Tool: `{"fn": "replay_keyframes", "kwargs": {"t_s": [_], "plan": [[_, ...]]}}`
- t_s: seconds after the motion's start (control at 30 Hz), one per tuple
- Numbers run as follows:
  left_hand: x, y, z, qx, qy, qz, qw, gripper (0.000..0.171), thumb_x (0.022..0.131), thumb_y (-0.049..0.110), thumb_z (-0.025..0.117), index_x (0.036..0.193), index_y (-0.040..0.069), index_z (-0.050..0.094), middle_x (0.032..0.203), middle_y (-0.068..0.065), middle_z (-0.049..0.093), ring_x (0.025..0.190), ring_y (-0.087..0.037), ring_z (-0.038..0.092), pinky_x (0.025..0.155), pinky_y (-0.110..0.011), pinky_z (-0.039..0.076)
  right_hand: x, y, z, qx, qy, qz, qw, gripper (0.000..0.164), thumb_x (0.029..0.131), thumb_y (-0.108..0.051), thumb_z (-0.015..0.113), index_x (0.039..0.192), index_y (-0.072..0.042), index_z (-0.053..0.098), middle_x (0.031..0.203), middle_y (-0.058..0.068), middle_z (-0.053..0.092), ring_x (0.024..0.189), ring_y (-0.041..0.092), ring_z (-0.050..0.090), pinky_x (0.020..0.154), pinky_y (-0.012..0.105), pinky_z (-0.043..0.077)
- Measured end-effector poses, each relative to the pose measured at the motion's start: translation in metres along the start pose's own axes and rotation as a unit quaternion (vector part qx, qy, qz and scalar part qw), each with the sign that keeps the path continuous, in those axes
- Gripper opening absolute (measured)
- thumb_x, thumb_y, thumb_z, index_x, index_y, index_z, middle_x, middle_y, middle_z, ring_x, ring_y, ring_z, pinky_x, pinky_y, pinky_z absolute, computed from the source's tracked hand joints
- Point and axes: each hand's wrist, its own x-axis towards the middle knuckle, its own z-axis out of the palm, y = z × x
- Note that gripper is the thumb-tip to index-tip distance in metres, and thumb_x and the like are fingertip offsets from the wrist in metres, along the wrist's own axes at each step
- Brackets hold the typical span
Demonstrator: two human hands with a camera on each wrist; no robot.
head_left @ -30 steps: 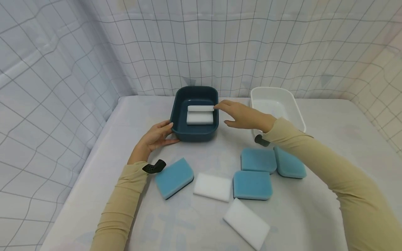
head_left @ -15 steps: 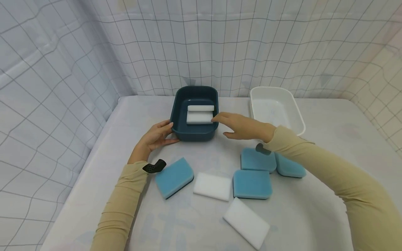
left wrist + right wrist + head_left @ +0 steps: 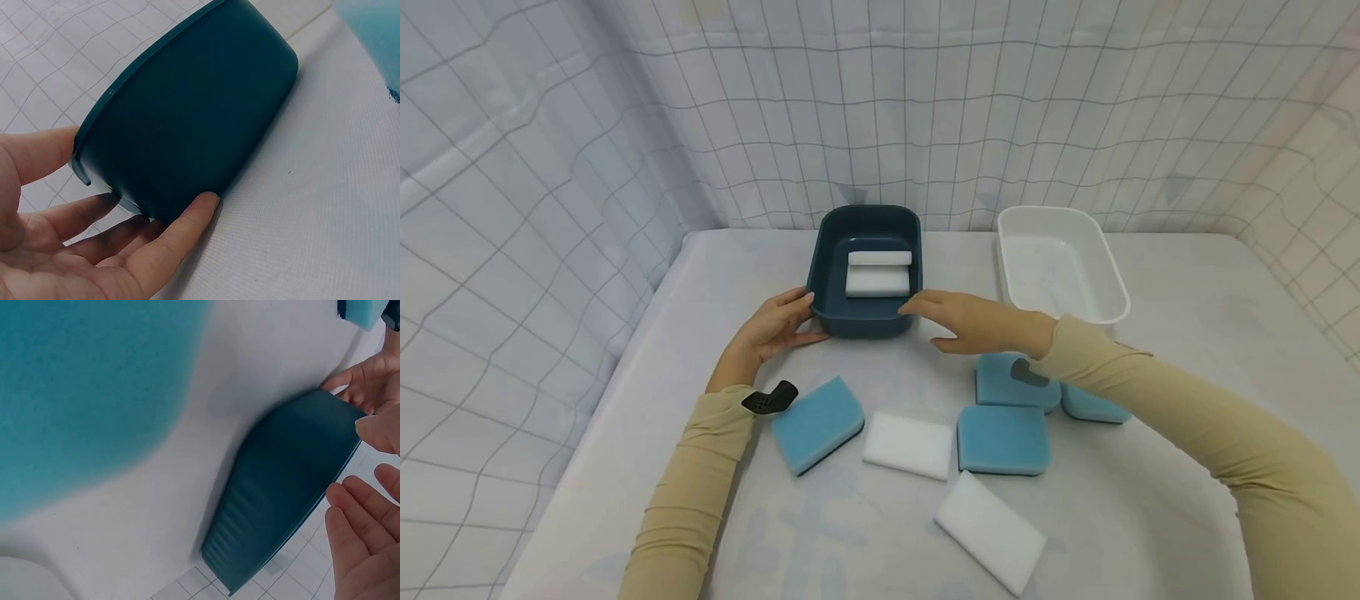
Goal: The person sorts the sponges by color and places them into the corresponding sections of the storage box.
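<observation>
A dark blue bin (image 3: pixel 865 327) stands at the back, with two white sponge blocks (image 3: pixel 877 282) inside. At its near left corner my left hand (image 3: pixel 769 327) grips it. In the left wrist view, the left thumb (image 3: pixel 44 153) meets the rim and the fingers (image 3: pixel 181 240) spread along the outer wall to the base. My right hand (image 3: pixel 973 322) hovers by the near right corner, fingers extended and holding nothing. Its fingertips (image 3: pixel 337 497) are close to the rim in the right wrist view; I cannot tell whether they touch.
A white bin (image 3: pixel 1052 262) stands at the back right. Several blue sponges (image 3: pixel 1003 440) with dark undersides and two white blocks (image 3: pixel 908 446) lie on the cloth-covered table (image 3: pixel 820 550). A checked curtain (image 3: pixel 880 117) closes off the back.
My right hand has moved from beside the upper white block in the bin toward me, to the bin's near right corner. The left hand and both bins have stayed put.
</observation>
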Motion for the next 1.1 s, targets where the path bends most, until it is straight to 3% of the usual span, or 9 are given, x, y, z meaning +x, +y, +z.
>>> {"fn": "replay_keyframes", "kwargs": {"t_s": [0.53, 0.8, 1.1], "plan": [[-0.001, 0.000, 0.000, -0.002, 0.001, -0.001, 1.0000, 0.056, 0.103, 0.019, 0.034, 0.152, 0.009, 0.009, 0.159, -0.011, 0.013, 0.147, -0.026, 0.017, 0.104, -0.049, 0.043, -0.004, -0.013, 0.006, -0.001, -0.013, -0.026, 1.000, 0.053, 0.086, -0.007, 0.065, 0.135, -0.005, 0.044, 0.134, 0.012, 0.049, 0.122, 0.024, 0.053, 0.100, 0.036, 0.049], [-0.001, 0.002, 0.000, -0.009, 0.000, -0.002, 1.0000, 0.061, 0.101, 0.022, 0.039, 0.152, 0.010, 0.008, 0.159, -0.010, 0.014, 0.147, -0.024, 0.017, 0.108, -0.052, 0.035, -0.007, -0.019, 0.006, 0.011, -0.021, -0.035, 0.999, 0.054, 0.086, -0.008, 0.065, 0.135, -0.007, 0.043, 0.134, 0.010, 0.050, 0.122, 0.023, 0.052, 0.100, 0.035, 0.049], [0.000, 0.003, 0.001, -0.014, 0.004, -0.006, 0.9999, 0.061, 0.101, 0.021, 0.039, 0.152, 0.011, 0.007, 0.159, -0.008, 0.013, 0.147, -0.023, 0.017, 0.107, -0.053, 0.035, -0.010, -0.026, 0.011, 0.022, -0.051, -0.030, 0.998, 0.054, 0.087, -0.010, 0.065, 0.135, -0.006, 0.043, 0.135, 0.010, 0.049, 0.124, 0.023, 0.051, 0.102, 0.035, 0.048]]}}
